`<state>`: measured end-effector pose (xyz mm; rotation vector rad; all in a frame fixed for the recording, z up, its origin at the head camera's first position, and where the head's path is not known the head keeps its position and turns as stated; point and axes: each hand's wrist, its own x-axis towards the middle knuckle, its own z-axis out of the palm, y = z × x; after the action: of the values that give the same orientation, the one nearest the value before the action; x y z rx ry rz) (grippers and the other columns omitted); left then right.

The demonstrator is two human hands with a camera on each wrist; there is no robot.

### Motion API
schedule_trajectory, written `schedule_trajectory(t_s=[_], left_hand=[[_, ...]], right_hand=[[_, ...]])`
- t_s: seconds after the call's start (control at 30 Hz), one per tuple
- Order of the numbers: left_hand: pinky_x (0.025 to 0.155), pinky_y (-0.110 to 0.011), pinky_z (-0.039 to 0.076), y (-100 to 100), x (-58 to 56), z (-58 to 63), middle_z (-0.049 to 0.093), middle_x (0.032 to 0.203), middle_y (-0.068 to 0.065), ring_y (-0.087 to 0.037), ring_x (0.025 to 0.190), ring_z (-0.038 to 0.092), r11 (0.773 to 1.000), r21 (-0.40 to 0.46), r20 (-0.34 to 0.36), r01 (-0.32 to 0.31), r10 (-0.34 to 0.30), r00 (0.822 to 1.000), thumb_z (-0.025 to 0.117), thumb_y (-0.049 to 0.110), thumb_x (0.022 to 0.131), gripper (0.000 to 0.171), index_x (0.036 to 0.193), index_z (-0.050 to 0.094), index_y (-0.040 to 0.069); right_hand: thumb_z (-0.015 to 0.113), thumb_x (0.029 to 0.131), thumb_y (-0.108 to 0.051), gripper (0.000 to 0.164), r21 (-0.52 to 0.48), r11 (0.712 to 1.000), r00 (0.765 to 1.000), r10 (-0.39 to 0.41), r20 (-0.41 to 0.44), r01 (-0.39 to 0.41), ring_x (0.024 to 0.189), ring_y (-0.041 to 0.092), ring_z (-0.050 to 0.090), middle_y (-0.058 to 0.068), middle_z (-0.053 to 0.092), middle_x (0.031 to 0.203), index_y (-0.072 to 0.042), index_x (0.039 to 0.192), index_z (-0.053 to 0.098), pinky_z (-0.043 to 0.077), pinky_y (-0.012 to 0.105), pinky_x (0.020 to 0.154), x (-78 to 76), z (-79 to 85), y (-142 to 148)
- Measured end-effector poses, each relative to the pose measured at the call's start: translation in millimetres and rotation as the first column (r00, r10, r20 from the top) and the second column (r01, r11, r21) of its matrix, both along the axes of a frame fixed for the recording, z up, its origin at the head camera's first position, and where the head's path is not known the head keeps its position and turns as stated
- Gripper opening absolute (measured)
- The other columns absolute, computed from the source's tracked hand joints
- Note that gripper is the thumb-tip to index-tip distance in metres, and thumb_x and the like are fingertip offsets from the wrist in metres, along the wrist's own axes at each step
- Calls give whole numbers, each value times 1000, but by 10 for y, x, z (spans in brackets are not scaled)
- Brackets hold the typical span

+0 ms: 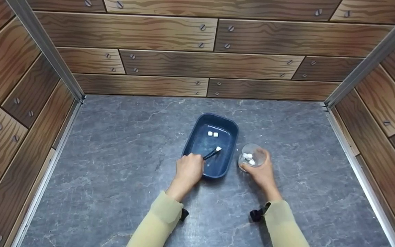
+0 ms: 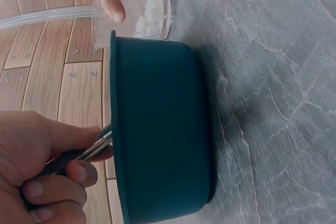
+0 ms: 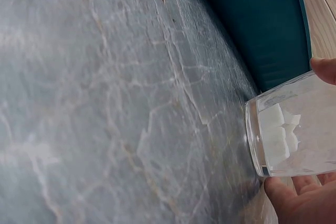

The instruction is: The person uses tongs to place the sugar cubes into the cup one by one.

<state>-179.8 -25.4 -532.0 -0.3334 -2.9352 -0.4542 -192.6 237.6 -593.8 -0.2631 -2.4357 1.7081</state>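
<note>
My left hand (image 1: 190,169) grips a pair of slim dark tongs (image 1: 212,154) over the near left rim of a deep blue tray (image 1: 231,161). At the tips of the tongs is a white cube (image 1: 218,148), inside the tray's outline. Two more white cubes (image 1: 213,134) lie side by side on the tray's floor, towards its far end. To the right of the tray, my right hand (image 1: 263,173) holds a clear glass (image 1: 254,151), thumb on one side and fingers on the other. Several white pieces (image 3: 278,135) sit at the bottom of the glass.
The grey marbled table surface (image 1: 125,154) spreads around the tray and glass. Wood-patterned panels (image 1: 170,63) enclose it at the back and both sides, with metal corner posts (image 1: 51,56) where they meet.
</note>
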Motion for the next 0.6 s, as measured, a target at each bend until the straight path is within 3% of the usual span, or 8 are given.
schedule_trajectory(t_s=[0.33, 0.6], left_hand=[[43, -42, 46, -31, 40, 57, 64, 63, -9, -28, 51, 60, 999, 25, -40, 27, -26, 999, 70, 23, 91, 23, 73, 71, 9], [46, -44, 47, -66, 50, 106, 65, 66, -9, -30, 53, 61, 999, 34, -27, 15, -14, 1000, 70, 24, 91, 22, 75, 72, 9]], right_hand=[[87, 71, -6, 90, -4, 1000, 1000, 9, 25, -9, 133, 34, 39, 25, 44, 141, 3, 141, 32, 25, 40, 111, 6, 10, 9], [86, 69, -4, 87, 15, 1000, 1000, 0, 12, 0, 131, 35, 41, 25, 45, 140, 4, 139, 34, 26, 41, 111, -8, -3, 5]])
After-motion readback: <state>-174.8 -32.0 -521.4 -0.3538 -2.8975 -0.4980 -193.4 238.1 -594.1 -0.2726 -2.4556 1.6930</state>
